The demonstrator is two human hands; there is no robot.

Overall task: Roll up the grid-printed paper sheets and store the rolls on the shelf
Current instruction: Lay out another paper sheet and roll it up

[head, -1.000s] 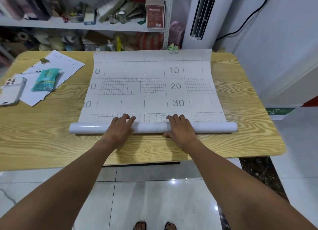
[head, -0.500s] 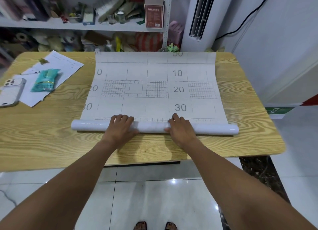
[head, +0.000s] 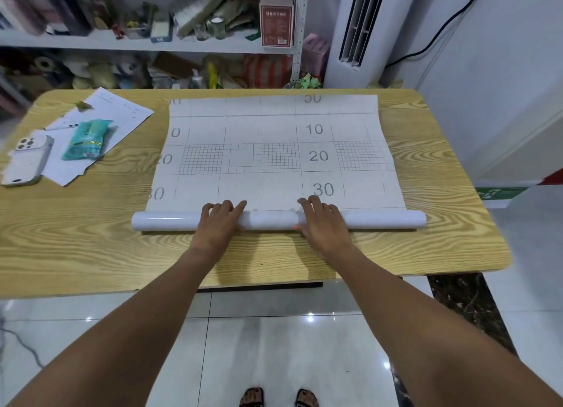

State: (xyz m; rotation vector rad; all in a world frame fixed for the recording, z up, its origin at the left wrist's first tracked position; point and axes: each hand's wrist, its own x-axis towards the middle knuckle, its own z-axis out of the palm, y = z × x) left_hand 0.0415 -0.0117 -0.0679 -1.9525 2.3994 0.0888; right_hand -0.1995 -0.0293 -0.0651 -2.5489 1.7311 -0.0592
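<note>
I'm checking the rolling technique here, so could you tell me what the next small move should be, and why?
Probably push the roll forward another turn with both palms. The left hand and right hand lie flat on it, and most of the grid-printed sheet still lies unrolled on the table.

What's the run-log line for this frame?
step: rolling sheet | left hand: flat on roll | right hand: flat on roll | sheet: partly rolled, rest flat on table | shelf: no roll stored yet
</note>
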